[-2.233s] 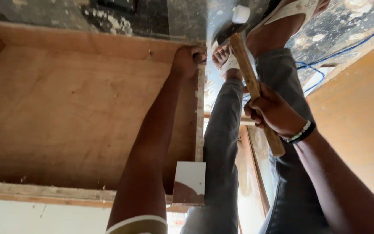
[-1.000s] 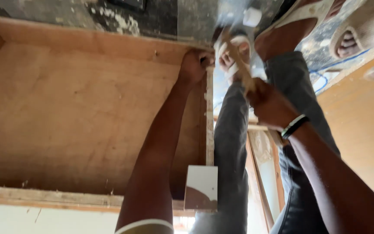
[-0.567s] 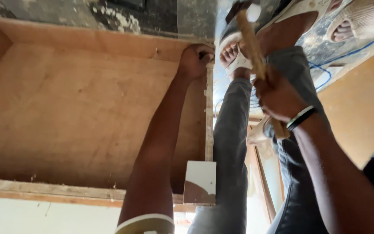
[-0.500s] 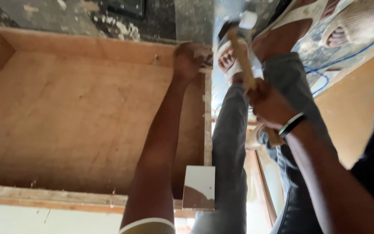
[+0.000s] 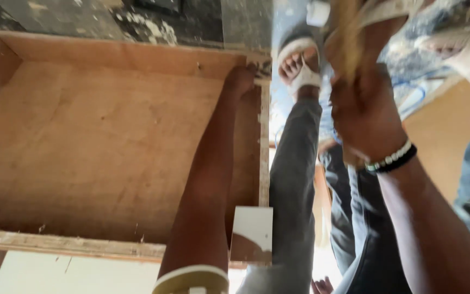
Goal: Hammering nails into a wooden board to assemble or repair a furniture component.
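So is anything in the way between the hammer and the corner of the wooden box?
Nothing visible blocks it. The right hand holds the blurred hammer raised above the plywood box corner, where the left hand rests. Only the left fingers sit close to that spot.

Brown plywood box, white sandal, black-and-white bracelet.

1. The box panel was bare plywood, matt, with visible grain and rough, splintered edges.
2. The hammer handle looked like pale, unvarnished wood, blurred.
3. The trousers were grey matt cloth.
4. The sandal straps looked white and smooth.
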